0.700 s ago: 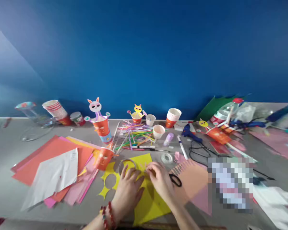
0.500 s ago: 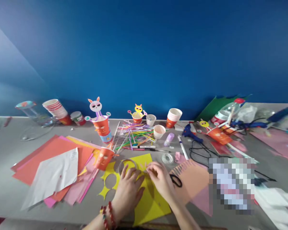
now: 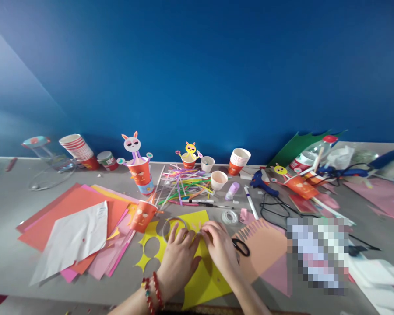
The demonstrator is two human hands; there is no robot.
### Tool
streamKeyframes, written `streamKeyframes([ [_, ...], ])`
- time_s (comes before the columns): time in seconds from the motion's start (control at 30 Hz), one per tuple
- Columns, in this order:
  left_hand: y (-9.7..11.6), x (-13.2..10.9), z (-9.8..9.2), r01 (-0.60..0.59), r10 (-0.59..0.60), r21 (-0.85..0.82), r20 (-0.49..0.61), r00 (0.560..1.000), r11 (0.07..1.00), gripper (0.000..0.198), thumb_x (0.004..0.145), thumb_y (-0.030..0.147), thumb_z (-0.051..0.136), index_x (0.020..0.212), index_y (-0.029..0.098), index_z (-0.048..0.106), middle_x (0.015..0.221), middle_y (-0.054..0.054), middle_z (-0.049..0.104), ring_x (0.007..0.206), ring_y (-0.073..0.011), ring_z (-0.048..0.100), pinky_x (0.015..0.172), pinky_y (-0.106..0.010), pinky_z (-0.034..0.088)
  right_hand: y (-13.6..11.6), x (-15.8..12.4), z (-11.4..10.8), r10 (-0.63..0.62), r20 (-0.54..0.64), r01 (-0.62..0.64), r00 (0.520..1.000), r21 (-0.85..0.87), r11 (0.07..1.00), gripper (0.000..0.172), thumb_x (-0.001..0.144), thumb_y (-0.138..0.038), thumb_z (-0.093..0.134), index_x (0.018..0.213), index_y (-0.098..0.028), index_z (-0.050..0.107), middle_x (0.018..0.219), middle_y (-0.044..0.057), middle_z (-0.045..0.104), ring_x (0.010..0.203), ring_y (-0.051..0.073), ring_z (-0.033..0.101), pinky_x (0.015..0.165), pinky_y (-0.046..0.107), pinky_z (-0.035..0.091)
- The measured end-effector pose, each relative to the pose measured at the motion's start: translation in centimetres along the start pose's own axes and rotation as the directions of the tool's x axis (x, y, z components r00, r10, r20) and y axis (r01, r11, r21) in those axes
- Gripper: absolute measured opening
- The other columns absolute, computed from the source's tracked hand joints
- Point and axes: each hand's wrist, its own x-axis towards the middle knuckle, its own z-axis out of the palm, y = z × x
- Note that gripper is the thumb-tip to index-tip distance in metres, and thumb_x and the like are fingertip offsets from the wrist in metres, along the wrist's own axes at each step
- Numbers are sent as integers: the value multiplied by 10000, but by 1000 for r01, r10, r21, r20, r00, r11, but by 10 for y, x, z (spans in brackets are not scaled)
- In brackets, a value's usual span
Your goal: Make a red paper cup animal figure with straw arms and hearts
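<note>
Left hand (image 3: 179,256), red beaded bracelets (image 3: 156,288) at its wrist: palm down on the sheet, fingers spread and pointing away, the foremost reaching a ring-shaped roll (image 3: 164,232).

Right hand (image 3: 218,245): just beside the left, fingers curled, tips bunched low over the sheet; cannot tell whether anything is pinched between them.

Yellow sheet (image 3: 205,280): one, flat on the grey surface (image 3: 13,262) beneath both hands; round cut-outs along its left part. Small pale pieces upon it, between the fingertips, too indistinct to identify.

Right of the right hand: black scissor handle (image 3: 248,250), blades hidden, by a peach sheet (image 3: 265,247) with a fringed far edge.

Left: white sheet (image 3: 79,240) over stacked red, orange and pink papers (image 3: 64,209); red cup (image 3: 143,216), tilted, between these and the yellow sheet.

Beyond the hands: small tape roll (image 3: 223,218); white marker (image 3: 251,203); lilac glue stick (image 3: 232,191); heap of coloured sticks (image 3: 184,188); blue glue gun (image 3: 264,186), corded.

Farther: rabbit-faced figure (image 3: 132,144) upright in a cup; yellow figure (image 3: 190,148) in another; nested cups (image 3: 239,161); red-capped bottle (image 3: 311,153), leaning.

Rear: blue wall (image 3: 197,78).
</note>
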Motion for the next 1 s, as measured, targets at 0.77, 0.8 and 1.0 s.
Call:
streamKeyframes([
  [0.77, 0, -1, 4, 36, -36, -42, -12, 999, 998, 464, 860, 306, 690, 1303, 270, 555, 1244, -34, 645, 1199, -295, 543, 1175, -607, 269, -8, -5, -5, -6, 27, 13, 1000, -264, 964, 236, 789, -30, 633, 909, -213, 544, 987, 75, 640, 962, 299, 622, 828, 432, 533],
  [0.8, 0, -1, 5, 37, -38, -48, -19, 999, 998, 459, 861, 295, 686, 1301, 273, 556, 1246, -32, 644, 1198, -293, 544, 1175, -604, 271, -8, -5, -5, -9, 27, 15, 1000, -255, 967, 231, 789, -32, 630, 896, -217, 540, 973, 68, 639, 951, 292, 625, 824, 424, 533],
  [1.0, 0, -1, 6, 50, -52, -53, -47, 998, 997, 420, 841, 208, 676, 1250, 244, 587, 1231, -42, 651, 1174, -292, 554, 1165, -592, 298, -12, -6, -7, 14, 15, -8, 1000, -304, 953, 252, 773, -42, 649, 932, -210, 548, 979, 89, 640, 946, 315, 621, 812, 449, 529],
])
